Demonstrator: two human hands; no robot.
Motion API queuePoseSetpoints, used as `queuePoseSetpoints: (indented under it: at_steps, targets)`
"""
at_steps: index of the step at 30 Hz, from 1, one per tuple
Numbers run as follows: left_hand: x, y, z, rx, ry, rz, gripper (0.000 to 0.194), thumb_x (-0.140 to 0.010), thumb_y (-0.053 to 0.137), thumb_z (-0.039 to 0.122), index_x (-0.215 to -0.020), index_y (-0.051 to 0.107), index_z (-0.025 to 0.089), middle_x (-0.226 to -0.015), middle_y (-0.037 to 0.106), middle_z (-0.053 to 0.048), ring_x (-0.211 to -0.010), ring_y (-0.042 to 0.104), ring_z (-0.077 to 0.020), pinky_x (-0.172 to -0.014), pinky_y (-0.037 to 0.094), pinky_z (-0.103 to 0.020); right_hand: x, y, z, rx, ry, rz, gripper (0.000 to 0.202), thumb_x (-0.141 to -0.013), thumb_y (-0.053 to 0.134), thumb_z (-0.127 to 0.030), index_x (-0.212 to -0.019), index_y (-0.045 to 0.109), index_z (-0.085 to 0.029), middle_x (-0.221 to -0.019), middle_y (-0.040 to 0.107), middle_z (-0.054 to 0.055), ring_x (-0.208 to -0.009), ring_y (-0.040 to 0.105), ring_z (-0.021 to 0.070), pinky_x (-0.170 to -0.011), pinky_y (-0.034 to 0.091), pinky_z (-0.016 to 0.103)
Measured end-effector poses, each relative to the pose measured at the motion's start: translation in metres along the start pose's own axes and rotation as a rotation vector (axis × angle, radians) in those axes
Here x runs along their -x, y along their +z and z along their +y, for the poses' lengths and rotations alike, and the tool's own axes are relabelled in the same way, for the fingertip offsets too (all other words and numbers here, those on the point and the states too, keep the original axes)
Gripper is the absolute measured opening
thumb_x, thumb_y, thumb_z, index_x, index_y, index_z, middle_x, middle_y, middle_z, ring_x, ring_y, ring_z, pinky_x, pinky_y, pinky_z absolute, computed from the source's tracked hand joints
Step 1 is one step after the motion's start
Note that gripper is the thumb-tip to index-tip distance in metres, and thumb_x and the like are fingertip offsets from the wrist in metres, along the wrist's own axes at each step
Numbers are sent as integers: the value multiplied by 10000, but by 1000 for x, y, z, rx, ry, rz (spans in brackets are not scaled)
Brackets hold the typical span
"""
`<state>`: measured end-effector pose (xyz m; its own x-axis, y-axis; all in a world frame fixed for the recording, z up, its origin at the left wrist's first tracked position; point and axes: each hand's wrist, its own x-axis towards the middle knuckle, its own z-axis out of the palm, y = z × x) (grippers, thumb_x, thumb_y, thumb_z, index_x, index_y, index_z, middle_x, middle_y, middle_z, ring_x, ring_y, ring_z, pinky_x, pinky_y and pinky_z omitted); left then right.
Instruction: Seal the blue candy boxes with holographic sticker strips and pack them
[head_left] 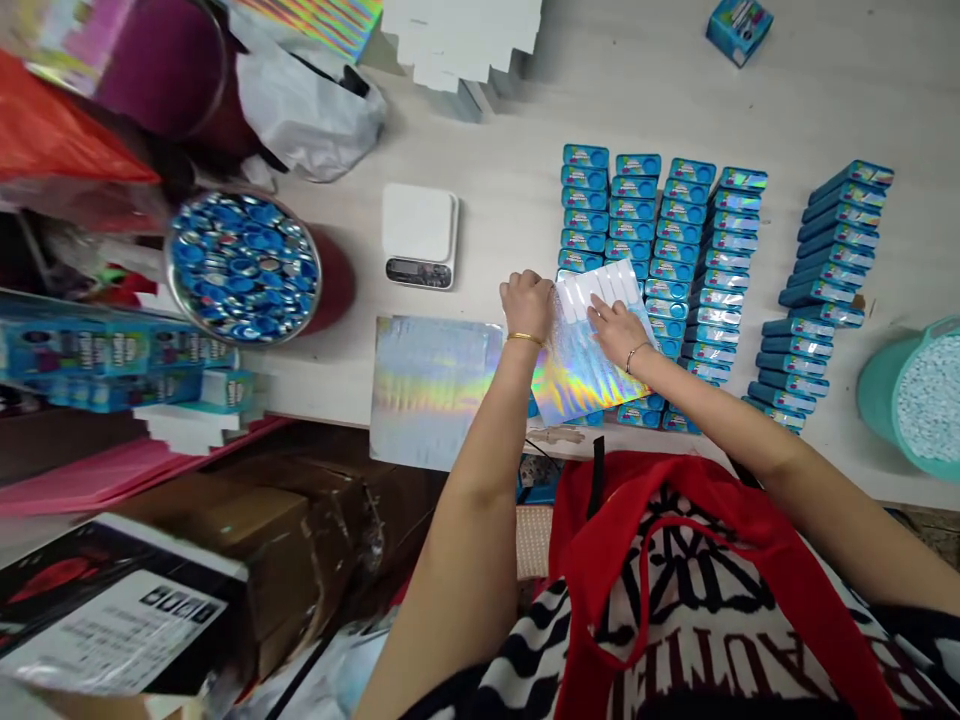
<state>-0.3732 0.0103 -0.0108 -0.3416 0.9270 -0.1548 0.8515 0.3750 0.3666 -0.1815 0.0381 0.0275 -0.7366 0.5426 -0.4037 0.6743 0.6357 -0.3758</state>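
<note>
A shiny holographic sticker sheet (577, 385) with a row of pale strip labels lies tilted over several columns of small blue boxes (585, 200). My left hand (527, 303) is closed at the sheet's left edge, its fingers bunched on the sheet. On the upper part of the same sheet rests my right hand (621, 333), fingers apart and touching the surface near the pale strips. Whether a strip is under those fingertips cannot be made out. Several boxes in the right-hand columns (724, 260) carry a shiny strip on their sides.
Another holographic sheet (435, 390) lies left of my arm, below a white digital scale (418, 235). A metal pot (319, 270) of blue foil pieces stands further left. White flat cartons (465, 40) are at the back; a teal bucket (877, 390) of white pellets stands right.
</note>
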Motion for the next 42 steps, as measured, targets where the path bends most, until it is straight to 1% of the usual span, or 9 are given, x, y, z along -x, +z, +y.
queuePoseSetpoints:
  at_steps: [6,12,15,17,21,25,28,34,42]
  targets:
    - [29,2,4,53,33,87,254,-963,422,309,-931,657,219,-1215,631,-116,-1152,481,-308,-993,307,-483,-5,18,6,-61,-14,77,488,-969,459,-187,-1448,464,-94,-1610,328,155,-1258,451,353,-1021,446,550]
    - [119,-36,38,220,46,75,106,-885,581,310,-825,594,224,-1004,674,-98,-1011,565,-280,-966,359,-473,-8,31,20,-298,-98,244,431,-1000,473,-338,-1371,541,-129,-1528,436,165,-1269,471,338,-1059,425,569]
    - [168,-55,70,488,-75,174,156,-871,625,360,-796,569,235,-826,639,-42,-872,592,-222,-919,420,-420,24,30,23,-581,-59,362,535,-1011,382,-550,-1310,588,-156,-1385,555,154,-1268,506,285,-1082,425,490]
    - [192,-56,91,739,-194,217,175,-840,661,378,-809,564,236,-807,625,-20,-808,592,-187,-833,463,-363,63,31,22,-862,46,355,691,-972,264,-703,-1208,640,-174,-1173,659,123,-1089,615,235,-936,518,396]
    - [220,-30,125,1192,-380,133,243,-755,727,377,-783,543,221,-747,605,14,-702,577,-132,-713,474,-280,159,39,18,-1267,208,175,836,-850,227,-863,-1040,664,-176,-859,694,73,-708,627,162,-603,490,281]
    - [243,12,150,1352,-470,-33,275,-670,768,341,-733,539,205,-667,554,45,-633,535,-102,-687,451,-250,232,51,22,-1299,293,265,574,-769,599,-774,-806,606,-201,-694,625,7,-639,564,135,-628,467,272]
    - [261,41,165,1328,-476,-132,235,-669,750,314,-716,549,201,-655,541,43,-630,518,-109,-681,437,-259,265,66,34,-1261,359,339,535,-772,621,-740,-704,540,-215,-623,553,-21,-593,503,124,-617,442,275]
    - [271,79,183,890,-292,-71,118,-740,695,261,-690,607,201,-799,602,-16,-813,553,-175,-848,452,-343,288,103,62,-1066,476,432,518,-807,539,-729,-678,499,-230,-580,469,-36,-565,426,130,-585,376,283]
    - [258,92,193,439,-184,-38,111,-815,661,300,-764,636,205,-1049,621,-98,-1083,549,-311,-981,389,-497,271,125,84,-902,475,467,440,-848,469,-660,-720,488,-240,-600,474,-20,-598,430,155,-605,352,294]
